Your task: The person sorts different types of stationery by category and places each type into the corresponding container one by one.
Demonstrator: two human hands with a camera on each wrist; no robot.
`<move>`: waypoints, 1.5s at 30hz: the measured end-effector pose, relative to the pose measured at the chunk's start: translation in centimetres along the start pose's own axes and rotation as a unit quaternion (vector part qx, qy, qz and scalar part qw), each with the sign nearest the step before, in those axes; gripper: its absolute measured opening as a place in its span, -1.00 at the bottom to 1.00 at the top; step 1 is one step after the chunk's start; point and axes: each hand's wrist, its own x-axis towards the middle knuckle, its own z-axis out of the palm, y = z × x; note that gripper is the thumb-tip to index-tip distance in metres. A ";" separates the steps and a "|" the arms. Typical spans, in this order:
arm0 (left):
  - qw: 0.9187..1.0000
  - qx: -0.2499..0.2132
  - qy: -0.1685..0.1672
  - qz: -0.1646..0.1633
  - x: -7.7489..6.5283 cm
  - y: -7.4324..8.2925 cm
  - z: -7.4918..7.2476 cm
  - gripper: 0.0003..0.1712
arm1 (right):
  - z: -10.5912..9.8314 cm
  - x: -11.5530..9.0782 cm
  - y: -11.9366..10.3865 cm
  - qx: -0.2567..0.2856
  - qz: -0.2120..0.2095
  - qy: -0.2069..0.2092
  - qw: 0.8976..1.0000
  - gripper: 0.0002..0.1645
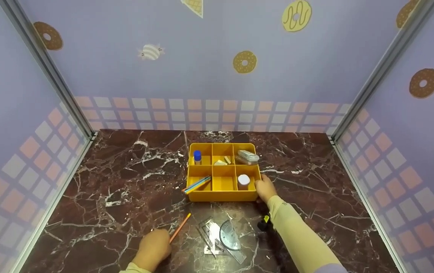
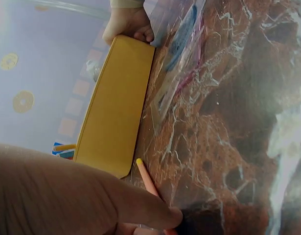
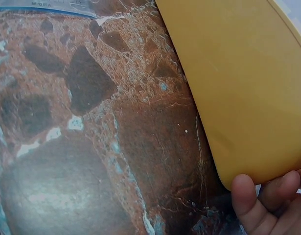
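In the head view, a yellow six-compartment box [image 1: 222, 196] stands mid-table. My right hand [image 1: 265, 188] grips its near right corner; the right wrist view shows fingertips [image 3: 244, 190] against the box's edge. Down at the left, my left hand [image 1: 154, 246] holds a thin orange pencil [image 1: 181, 227], its yellow end pointing towards the box. Blue and yellow pencils [image 1: 197, 184] lean in the front left compartment. A white-capped container [image 1: 243, 180] stands front right, and a blue-capped glue stick [image 1: 197, 157] back left. Pale eraser-like pieces [image 1: 220, 162] lie back middle; a clear case [image 1: 248, 156] rests back right.
Nearest me on the marble-patterned table [image 1: 126, 197] lie clear set squares [image 1: 236, 254] and a bluish protractor [image 1: 229, 236]. A small black and yellow object [image 1: 264, 223] sits beside the right forearm. Patterned walls [image 1: 217, 76] enclose the table at the back and sides.
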 end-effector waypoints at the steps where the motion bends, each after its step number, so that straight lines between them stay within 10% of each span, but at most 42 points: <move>1: 1.000 -0.002 -0.001 0.000 -0.1 -0.1 0.1 -0.84 | 0.0 0.0 0.0 0.000 0.001 -0.001 1.000 -0.40; 13: 0.999 -0.031 0.012 0.036 0.3 -1.0 0.1 -0.84 | 0.1 0.0 -0.1 0.001 0.005 0.002 1.000 -0.41; 20: 0.995 -0.074 -0.009 0.071 1.3 -0.9 -2.7 -0.81 | 0.1 0.0 0.0 0.003 0.002 0.002 1.000 -0.39; 31: 0.984 -0.119 0.120 0.059 5.0 1.8 -8.4 -0.90 | 0.0 0.0 0.0 0.009 0.004 -0.003 1.000 -0.39; 45: 0.971 -0.017 0.227 0.074 9.8 5.3 -5.2 -0.83 | 0.0 0.0 -0.2 0.006 0.009 0.002 1.000 -0.38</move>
